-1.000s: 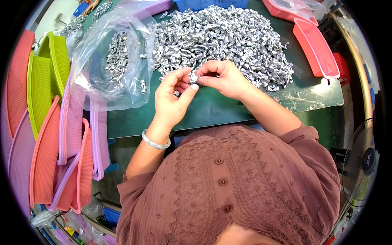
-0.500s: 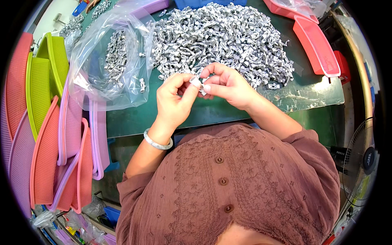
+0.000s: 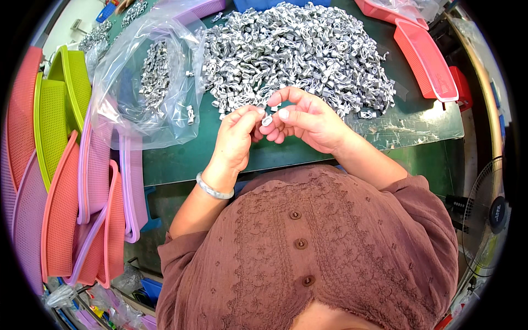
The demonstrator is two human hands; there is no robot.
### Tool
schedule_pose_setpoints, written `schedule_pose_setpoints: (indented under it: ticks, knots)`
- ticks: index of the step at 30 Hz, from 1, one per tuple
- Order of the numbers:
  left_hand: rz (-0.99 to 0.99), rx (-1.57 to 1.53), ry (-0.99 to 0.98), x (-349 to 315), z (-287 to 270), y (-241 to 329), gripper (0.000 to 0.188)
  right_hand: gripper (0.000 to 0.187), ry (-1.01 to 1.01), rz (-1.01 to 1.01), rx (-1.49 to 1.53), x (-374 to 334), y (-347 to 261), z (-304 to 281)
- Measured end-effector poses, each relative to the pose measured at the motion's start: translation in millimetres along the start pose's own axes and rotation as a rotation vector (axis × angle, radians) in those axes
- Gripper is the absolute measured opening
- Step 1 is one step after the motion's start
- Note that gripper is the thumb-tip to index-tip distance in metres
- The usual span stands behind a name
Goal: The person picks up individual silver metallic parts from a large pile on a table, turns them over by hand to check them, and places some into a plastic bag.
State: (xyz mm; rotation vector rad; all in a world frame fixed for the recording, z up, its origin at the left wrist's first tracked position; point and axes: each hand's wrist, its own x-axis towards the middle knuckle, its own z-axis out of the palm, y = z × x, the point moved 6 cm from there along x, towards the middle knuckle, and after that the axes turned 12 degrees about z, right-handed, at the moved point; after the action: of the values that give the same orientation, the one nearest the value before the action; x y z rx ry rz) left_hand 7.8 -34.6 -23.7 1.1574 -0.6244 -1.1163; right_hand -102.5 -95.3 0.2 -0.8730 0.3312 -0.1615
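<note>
A small silver metal piece with a rounded, ring-like end (image 3: 267,120) is between my hands, at the near edge of a large heap of similar looped metal pieces (image 3: 291,52). My left hand (image 3: 237,135), with a pale bangle at the wrist, pinches it between thumb and forefinger. My right hand (image 3: 311,118) is close beside it, thumb and forefinger apart. Its other fingers curl below the piece; whether they touch it, I cannot tell. Left of the heap lies a clear plastic bag (image 3: 124,74) with more such pieces (image 3: 155,77) inside.
Everything rests on a green table (image 3: 220,157). Stacked purple, pink and lime baskets (image 3: 58,203) stand at the left. A pink basket (image 3: 426,60) lies far right, and a blue bin (image 3: 258,4) is behind the heap. Beyond my right arm is a fan (image 3: 484,220).
The metal piece has turned and sits slightly lower. My left fingers have closed in and rolled over, and my right thumb and forefinger have spread away from the piece.
</note>
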Motion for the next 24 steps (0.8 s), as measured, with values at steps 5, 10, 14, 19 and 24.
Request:
schedule_pose_setpoints:
  ticks: [5,10,14,19,24]
  knots:
    - [0.160,-0.087,-0.023,2.7,-4.2,0.3,0.014,0.030,0.075,0.041,-0.010,0.1,4.5,-1.4]
    - [0.140,-0.246,-0.086,-0.5,3.2,1.0,0.020,0.045,0.175,-0.104,-0.156,1.8,3.4,-5.5]
    - [0.107,-0.340,-0.112,0.3,0.5,-4.8,0.022,0.052,0.224,-0.146,-0.290,3.3,6.0,-5.7]
    - [0.077,-0.364,-0.060,-0.8,-4.6,-6.0,0.022,0.045,0.224,-0.124,-0.337,4.9,9.3,-5.9]
    - [-0.002,-0.402,0.096,-5.2,-15.9,-10.5,0.018,0.026,0.573,-0.367,-1.268,5.9,-13.8,-16.1]
